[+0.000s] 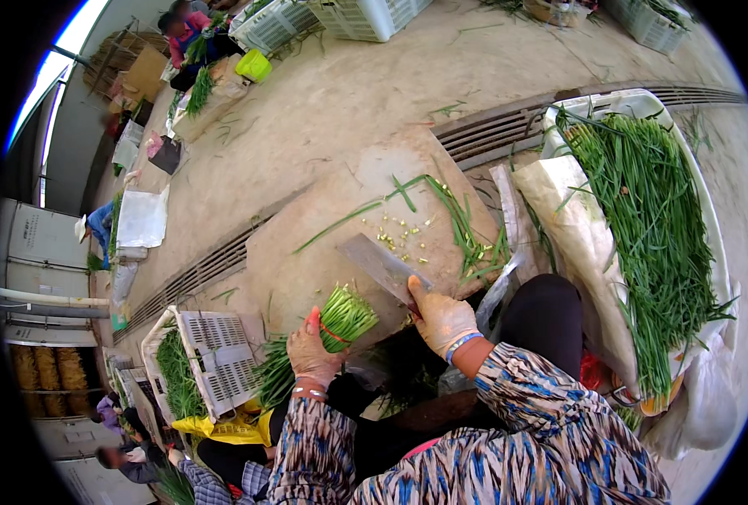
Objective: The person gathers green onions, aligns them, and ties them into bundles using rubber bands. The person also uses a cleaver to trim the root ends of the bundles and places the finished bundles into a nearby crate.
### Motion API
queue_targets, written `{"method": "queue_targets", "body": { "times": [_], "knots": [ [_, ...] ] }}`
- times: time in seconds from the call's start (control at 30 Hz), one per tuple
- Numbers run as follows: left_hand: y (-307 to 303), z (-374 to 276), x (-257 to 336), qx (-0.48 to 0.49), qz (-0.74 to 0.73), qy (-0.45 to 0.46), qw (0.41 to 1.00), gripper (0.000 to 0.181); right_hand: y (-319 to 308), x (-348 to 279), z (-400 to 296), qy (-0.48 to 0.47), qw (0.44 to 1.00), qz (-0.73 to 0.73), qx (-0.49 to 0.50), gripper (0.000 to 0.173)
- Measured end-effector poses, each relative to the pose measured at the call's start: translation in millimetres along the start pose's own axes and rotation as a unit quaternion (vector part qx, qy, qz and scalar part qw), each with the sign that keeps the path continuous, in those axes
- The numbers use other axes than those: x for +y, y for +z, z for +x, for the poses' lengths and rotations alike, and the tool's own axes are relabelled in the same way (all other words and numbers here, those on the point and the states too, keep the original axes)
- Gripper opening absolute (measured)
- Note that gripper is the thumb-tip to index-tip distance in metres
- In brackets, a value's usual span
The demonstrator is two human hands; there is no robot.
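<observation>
A gloved left hand, my left hand [316, 351], grips a bundle of long green stalks [348, 315] bound with a red band near its cut ends. My right hand [446, 322], gloved too, is closed on the handle of a cleaver [380, 264], whose broad blade lies low over the board, apart from the bundle. On the flat board [304, 252] are small pale stalk ends [405, 235] past the blade. Loose green leaves [453, 208] lie along the board's far and right parts. The bundle's leafy end runs down to the left, partly hidden by my left hand.
A white crate [711, 233] heaped with green stalks stands at my right, a pale sheet [576, 208] over its near side. Another crate [222, 353] sits at my left by a yellow bag [241, 429]. A floor grate [487, 136] crosses behind the board. Other people work at the left.
</observation>
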State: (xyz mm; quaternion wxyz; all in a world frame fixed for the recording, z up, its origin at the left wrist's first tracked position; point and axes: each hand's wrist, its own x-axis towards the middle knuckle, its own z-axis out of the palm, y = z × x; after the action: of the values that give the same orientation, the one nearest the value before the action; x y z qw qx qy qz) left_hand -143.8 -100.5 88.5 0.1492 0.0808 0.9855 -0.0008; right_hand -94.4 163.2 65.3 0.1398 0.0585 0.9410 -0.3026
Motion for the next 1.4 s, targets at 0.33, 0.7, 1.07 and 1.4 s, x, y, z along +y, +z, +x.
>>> {"method": "queue_targets", "body": {
  "times": [0.33,0.7,1.07,1.4],
  "knots": [
    [-50,-75,36,-0.071,-0.714,0.098,0.690,0.106,-8,11,-17,-0.049,0.997,-0.018,-0.048,0.084],
    [-37,-115,85,-0.175,-0.728,0.122,0.652,0.109,-112,-40,-115,-0.331,0.845,0.420,-0.011,0.138],
    [-52,-154,96,-0.176,-0.719,0.229,0.632,0.098,-93,-63,-143,-0.239,0.682,0.683,-0.109,0.120],
    [-48,-168,93,-0.108,-0.788,0.169,0.583,0.106,-130,-69,-160,-0.390,0.855,0.308,0.152,0.086]
  ]
}}
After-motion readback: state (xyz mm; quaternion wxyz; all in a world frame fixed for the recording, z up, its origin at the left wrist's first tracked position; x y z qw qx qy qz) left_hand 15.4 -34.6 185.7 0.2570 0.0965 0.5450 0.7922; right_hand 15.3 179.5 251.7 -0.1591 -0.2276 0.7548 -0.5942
